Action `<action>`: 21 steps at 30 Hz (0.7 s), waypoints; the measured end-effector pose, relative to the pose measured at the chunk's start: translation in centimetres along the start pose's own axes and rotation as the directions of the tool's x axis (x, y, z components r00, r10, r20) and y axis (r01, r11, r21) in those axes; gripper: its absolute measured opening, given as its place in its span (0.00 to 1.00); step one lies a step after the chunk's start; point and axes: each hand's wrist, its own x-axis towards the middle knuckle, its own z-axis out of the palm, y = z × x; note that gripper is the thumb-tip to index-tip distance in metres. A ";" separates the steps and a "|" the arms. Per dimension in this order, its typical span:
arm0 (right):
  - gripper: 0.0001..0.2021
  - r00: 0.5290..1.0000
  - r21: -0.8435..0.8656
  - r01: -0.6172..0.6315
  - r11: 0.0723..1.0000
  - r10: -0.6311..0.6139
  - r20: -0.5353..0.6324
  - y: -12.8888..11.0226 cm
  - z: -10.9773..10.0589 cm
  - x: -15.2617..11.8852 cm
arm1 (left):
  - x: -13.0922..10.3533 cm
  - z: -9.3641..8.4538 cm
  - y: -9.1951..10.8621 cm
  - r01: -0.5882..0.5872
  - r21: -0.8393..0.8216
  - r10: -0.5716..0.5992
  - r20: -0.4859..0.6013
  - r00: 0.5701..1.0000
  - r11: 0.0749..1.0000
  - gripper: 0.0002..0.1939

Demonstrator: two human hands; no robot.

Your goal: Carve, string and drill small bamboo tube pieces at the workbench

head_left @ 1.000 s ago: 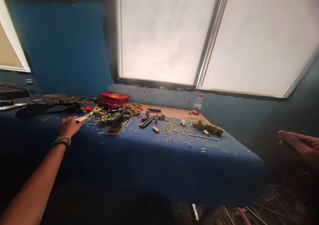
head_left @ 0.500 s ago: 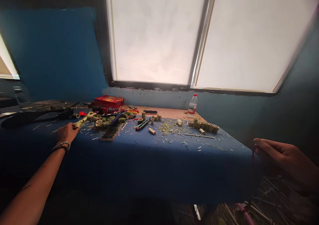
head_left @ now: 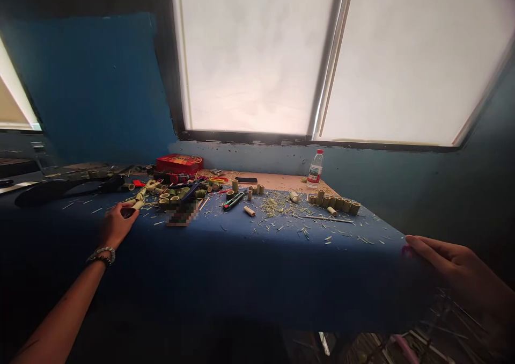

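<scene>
Your left hand (head_left: pixel 119 223) is half-curled, the bamboo piece (head_left: pixel 138 205) at its fingertips; whether it's gripped, I can't tell. Pinch it squarely, clear of the tubes (head_left: pixel 163 201) to the hand's right. Your right hand (head_left: pixel 450 256) has fingertips together; its hold is unclear.

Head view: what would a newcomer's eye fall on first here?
Probably the bright window, filling much of the upper part. Below it, a red box and a red-capped bottle stand toward the back of the blue table. At front left, the left hand is at some bamboo pieces.
</scene>
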 end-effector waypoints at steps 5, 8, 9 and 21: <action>0.29 0.975 0.082 -0.185 0.979 0.173 0.137 0.7 0.6 0.1 | -1.0 0.1 0.3 -0.061 -0.177 0.081 0.111 0.991 0.982 0.34; 0.26 0.965 0.101 -0.239 0.966 0.224 0.134 1.7 1.0 0.2 | -0.9 0.2 -0.1 -0.064 -0.195 0.074 0.040 0.996 0.979 0.31; 0.26 0.962 0.111 -0.251 0.962 0.236 0.137 2.1 1.1 0.2 | -0.6 0.2 -0.4 -0.033 -0.202 0.032 -0.006 0.999 0.979 0.29; 0.27 0.971 0.095 -0.104 0.990 0.080 0.227 2.3 3.1 -2.2 | -1.0 -1.8 -3.9 0.229 0.030 -0.226 -0.087 0.970 0.973 0.20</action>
